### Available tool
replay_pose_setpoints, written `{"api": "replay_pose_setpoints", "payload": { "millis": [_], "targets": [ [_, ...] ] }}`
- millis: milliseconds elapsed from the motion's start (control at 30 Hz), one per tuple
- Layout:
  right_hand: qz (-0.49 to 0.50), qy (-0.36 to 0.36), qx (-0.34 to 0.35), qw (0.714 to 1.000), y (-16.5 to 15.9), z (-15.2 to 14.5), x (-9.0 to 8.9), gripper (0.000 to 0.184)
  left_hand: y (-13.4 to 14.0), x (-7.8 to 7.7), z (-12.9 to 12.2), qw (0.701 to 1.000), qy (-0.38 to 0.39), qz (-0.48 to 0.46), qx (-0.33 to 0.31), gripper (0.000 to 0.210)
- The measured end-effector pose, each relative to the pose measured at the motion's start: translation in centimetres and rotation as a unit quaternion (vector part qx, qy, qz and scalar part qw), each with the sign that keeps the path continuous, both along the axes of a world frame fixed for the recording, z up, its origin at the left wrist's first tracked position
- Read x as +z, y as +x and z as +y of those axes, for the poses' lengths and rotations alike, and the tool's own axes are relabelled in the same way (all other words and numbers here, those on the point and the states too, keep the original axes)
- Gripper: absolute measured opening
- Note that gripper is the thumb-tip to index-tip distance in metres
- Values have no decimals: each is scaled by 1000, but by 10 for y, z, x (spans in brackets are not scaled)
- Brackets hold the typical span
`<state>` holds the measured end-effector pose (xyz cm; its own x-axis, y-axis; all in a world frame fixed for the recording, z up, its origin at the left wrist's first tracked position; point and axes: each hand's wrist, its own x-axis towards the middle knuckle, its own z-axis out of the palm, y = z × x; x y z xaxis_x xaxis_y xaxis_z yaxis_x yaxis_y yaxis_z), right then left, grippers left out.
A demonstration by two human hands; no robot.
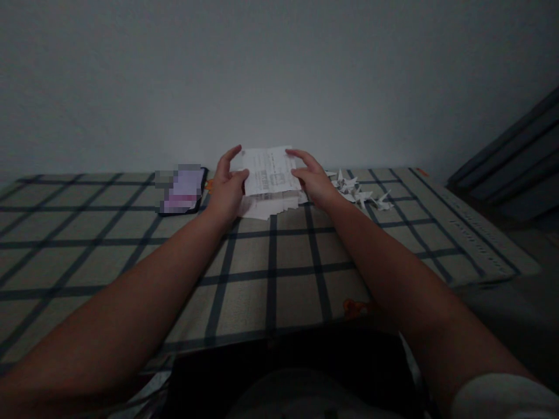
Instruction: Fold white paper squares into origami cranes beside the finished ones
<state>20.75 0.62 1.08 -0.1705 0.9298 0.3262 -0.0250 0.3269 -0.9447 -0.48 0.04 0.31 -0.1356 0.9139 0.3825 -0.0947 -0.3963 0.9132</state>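
Observation:
Between my two hands is a printed sheet of white paper (pixel 268 169), tilted up toward me. My left hand (pixel 227 186) grips its left edge, thumb in front. On the opposite edge my right hand (pixel 317 177) pinches the sheet with thumb and forefinger. Beneath it on the cloth lies a stack of white paper pieces (pixel 271 208) with uneven edges, partly hidden by the held sheet. Just beyond my right wrist sit several folded paper cranes (pixel 353 189), bunched in a small pile.
A phone (pixel 186 189) with a lit, blurred-out screen lies left of my left hand. The table is covered by a checked cloth (pixel 262 291) with dark lines. Behind it rises a plain wall (pixel 279 75). Dark slanted panels (pixel 515 145) stand at the right.

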Motion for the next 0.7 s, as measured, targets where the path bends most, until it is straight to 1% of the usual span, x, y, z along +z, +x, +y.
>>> {"api": "replay_pose_setpoints", "payload": {
  "millis": [67, 100, 133, 200, 267, 367, 500, 600, 700],
  "targets": [
    [5, -10, 17, 1000, 2, 2, 0, 36, 2, 2, -2, 1000, -9, -19, -20, 33],
    [12, -10, 28, 999, 3, 3, 0, 33, 3, 3, -5, 999, -19, -29, -32, 24],
    [21, -5, 40, 999, 3, 3, 0, 33, 4, 6, -7, 998, -31, -44, -39, 21],
    [38, 6, 54, 998, 4, 2, 0, 37, 6, 11, -13, 995, -60, -65, -54, 25],
    [45, -2, 52, 998, 4, -1, 2, 41, 7, 15, -17, 989, -81, -96, -81, 30],
    [46, -37, 33, 998, 1, -4, 4, 45, 5, 16, -17, 986, -74, -111, -101, 36],
    [29, -60, 24, 998, 0, -7, 7, 42, 3, 14, -14, 992, -73, -64, -81, 40],
    [12, -48, 33, 998, 2, -8, 9, 35, 4, 14, -15, 995, -64, -28, -76, 38],
    [3, -39, 16, 999, 2, -8, 9, 28, 4, 13, -16, 995, -42, 2, -89, 32]
  ]
}}
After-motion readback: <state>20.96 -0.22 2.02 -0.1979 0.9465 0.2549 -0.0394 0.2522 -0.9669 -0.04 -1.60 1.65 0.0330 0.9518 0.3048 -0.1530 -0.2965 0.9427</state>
